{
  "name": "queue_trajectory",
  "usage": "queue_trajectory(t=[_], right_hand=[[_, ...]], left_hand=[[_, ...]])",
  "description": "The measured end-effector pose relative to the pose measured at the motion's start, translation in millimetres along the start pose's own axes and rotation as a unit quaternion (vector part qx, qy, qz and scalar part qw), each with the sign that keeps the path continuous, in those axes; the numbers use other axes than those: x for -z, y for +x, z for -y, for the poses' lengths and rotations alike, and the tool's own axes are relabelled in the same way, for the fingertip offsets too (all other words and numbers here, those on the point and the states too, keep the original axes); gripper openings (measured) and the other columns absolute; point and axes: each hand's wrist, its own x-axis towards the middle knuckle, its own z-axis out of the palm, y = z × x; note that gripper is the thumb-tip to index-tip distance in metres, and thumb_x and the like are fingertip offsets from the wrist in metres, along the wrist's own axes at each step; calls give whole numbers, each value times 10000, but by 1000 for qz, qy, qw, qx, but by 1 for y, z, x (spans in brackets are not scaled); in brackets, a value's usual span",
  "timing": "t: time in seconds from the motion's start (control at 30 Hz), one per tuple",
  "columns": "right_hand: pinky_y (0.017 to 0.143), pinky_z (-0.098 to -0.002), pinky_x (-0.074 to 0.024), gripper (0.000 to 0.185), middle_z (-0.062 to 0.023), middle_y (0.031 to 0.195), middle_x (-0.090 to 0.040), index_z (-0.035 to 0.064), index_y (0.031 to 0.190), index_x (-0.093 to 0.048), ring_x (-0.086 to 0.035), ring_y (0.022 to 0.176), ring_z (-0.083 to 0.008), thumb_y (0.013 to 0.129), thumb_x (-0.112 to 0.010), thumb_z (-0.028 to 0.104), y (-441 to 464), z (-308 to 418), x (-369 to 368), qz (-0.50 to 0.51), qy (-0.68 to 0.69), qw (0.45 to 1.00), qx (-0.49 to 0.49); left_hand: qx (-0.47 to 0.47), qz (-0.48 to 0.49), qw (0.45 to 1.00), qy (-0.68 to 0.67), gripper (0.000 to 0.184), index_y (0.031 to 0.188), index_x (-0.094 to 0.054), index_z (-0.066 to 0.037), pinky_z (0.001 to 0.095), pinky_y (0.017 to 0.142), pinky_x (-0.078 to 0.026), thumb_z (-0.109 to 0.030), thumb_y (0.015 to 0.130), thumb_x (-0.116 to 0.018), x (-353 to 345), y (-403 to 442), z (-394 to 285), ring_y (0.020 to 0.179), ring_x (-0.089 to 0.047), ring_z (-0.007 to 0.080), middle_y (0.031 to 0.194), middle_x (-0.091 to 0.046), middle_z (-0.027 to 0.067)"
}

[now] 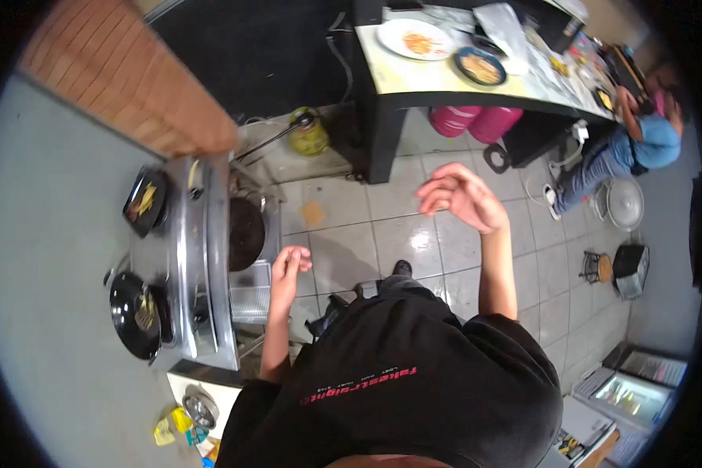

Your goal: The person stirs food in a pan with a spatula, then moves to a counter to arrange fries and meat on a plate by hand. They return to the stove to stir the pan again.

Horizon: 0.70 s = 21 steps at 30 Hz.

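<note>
My left hand point(290, 261) hangs beside the steel stove point(183, 257), fingers loosely curled and slightly apart, with nothing visible in it. My right hand point(464, 201) is raised over the tiled floor, its fingers spread and bent, holding nothing. Close to my left hand are a dark round pan or burner point(246, 234) and a wire rack point(251, 295). Farther left, a black wok point(125, 316) holds some food and a slotted utensil point(144, 316). A black tray point(136, 199) with strips of food sits by the stove's far end.
Ahead, a counter point(390, 78) carries a white plate point(390, 35) of orange-red food and a dark blue bowl point(462, 66). Pink containers point(476, 121) stand beneath it. A yellow-green gas cylinder point(310, 139) is on the floor. Another person point(651, 144) works at right, near a stool point(597, 267).
</note>
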Motion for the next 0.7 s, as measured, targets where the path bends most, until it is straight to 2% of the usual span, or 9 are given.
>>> queue_trajectory(t=[0.03,0.07,0.1,0.13,0.2,0.23,0.3,0.4,0.7], right_hand=[[995,-364,-430,449,-150,1317,-557,-9,1316,-482,-562,1161,-259,1026,-427,329,-34,4,31,-16,-1,1000,6],[1010,-384,-424,422,-153,1329,-547,8,1293,-513,-558,1169,-293,1010,-461,316,-67,-2,70,-210,-230,948,-62],[1025,-404,-417,395,-156,1341,-538,24,1269,-543,-554,1176,-328,994,-495,304,-93,-4,104,-380,-436,805,-131],[1025,-404,-417,395,-156,1341,-538,24,1269,-543,-554,1176,-328,994,-495,304,-122,-6,118,-387,-437,801,-133],[1053,-425,-398,355,-172,1351,-509,61,1230,-584,-532,1194,-376,939,-582,263,-174,-9,123,-227,-864,376,-246],[1053,-425,-398,355,-172,1351,-509,61,1230,-584,-532,1194,-376,939,-582,263,-182,2,127,-231,-866,369,-246],[1046,-426,-408,396,-197,1345,-484,83,1255,-562,-514,1199,-401,890,-637,215,-193,8,129,-339,-591,685,-257],[1027,-438,-423,422,-196,1319,-499,89,1278,-533,-510,1204,-406,896,-634,234,-189,24,146,-375,-581,650,-316],[1012,-431,-438,548,-211,1311,-524,67,1341,-470,-526,1209,-371,874,-676,265,-96,98,261,-386,-577,682,-229]], left_hand=[[-3,20,1000,-10,258,1014,-598,-23,261,747,-481,-243,1036,-464,-33,21,-12,795,-603,113,965,-627,38],[-9,36,999,-21,258,1014,-598,-24,262,747,-480,-246,1035,-467,-65,43,-22,799,-604,115,968,-627,39],[-33,67,997,-22,254,1023,-598,-30,264,748,-481,-250,1033,-472,-93,64,-26,811,-610,118,974,-628,41],[-30,75,996,-25,254,1023,-598,-30,264,748,-481,-250,1033,-472,-119,76,-31,811,-610,118,974,-628,41],[-31,127,991,-19,249,1034,-597,-36,266,750,-481,-250,1033,-470,-167,104,-47,818,-615,120,979,-628,44],[-16,145,989,-29,243,1044,-594,-39,266,752,-480,-247,1034,-468,-187,115,-49,820,-613,121,979,-624,45],[-7,169,985,-20,242,1045,-593,-40,266,750,-480,-247,1034,-469,-218,142,-45,820,-612,121,982,-623,45],[13,208,978,-1,244,1044,-593,-41,264,739,-481,-252,1033,-471,-254,179,-42,819,-611,122,994,-621,48],[-2,280,960,-8,245,1029,-594,-49,252,717,-470,-272,1025,-492,-334,331,-58,801,-606,111,967,-621,37]])
